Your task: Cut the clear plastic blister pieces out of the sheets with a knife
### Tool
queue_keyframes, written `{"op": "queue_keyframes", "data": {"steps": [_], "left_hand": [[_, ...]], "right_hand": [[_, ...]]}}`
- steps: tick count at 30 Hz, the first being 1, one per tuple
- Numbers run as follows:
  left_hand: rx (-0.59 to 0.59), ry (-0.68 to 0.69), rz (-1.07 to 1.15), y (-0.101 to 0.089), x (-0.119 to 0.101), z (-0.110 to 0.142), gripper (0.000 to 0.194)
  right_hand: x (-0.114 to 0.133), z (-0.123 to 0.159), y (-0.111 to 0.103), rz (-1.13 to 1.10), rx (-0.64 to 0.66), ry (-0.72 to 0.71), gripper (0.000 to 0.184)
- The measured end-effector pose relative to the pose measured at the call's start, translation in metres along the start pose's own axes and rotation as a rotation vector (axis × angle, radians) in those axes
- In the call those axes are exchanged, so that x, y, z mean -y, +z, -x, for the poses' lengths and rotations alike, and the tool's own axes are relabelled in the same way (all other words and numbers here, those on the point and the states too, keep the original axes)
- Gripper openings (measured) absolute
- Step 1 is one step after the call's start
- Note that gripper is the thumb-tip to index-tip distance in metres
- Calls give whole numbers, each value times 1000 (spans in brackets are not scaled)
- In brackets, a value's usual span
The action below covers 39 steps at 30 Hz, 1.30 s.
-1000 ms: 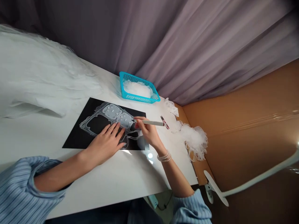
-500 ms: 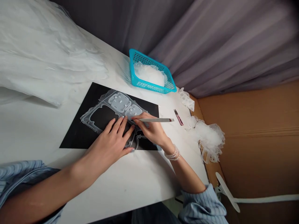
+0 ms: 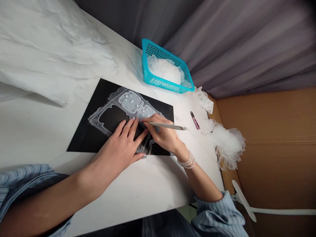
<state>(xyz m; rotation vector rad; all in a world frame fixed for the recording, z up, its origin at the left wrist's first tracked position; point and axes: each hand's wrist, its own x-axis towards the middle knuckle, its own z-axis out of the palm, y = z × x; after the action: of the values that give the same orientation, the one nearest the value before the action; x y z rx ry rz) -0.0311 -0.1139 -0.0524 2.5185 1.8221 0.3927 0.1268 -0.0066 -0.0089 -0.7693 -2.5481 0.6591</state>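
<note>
Holding down translucent cut-out sheet [image 3: 131,102] on black mat [image 3: 82,140], left of frame centre, with splayed left hand [image 3: 120,141], gripping nothing; pinching pen-like tool [image 3: 170,125] in right hand [image 3: 164,135]; best keep sheet flat, tool steady.

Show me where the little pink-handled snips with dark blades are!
In the head view, the snips lie on the white table, right of the flat black rectangular sheet, between it and the frilly white bundle.
</note>
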Motion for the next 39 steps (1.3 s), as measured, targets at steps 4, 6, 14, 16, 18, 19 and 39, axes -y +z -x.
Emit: {"op": "queue_keyframes", "data": {"steps": [4,6,14,16,18,19,39], "left_hand": [[38,-9,32,-1,1,0,80],[65,-8,42,-1,2,0,80],[39,3,-9,1,1,3,71],[27,7,-6,1,1,3,74],[17,6,-2,1,1,4,74],[15,5,6,2,1,4,74],[-32,37,35,14,4,4,81]], "right_hand": [[2,8,-3,82,36,-27,23],[3,16,-4,144,54,-77,23],[2,24,10,443,106,-229,34],[1,22,13,442,90,-224,36],[1,22,15,416,107,-197,38],[1,22,16,393,120,-178,39],[-79,-29,-83,-913,-351,681,14]]}}
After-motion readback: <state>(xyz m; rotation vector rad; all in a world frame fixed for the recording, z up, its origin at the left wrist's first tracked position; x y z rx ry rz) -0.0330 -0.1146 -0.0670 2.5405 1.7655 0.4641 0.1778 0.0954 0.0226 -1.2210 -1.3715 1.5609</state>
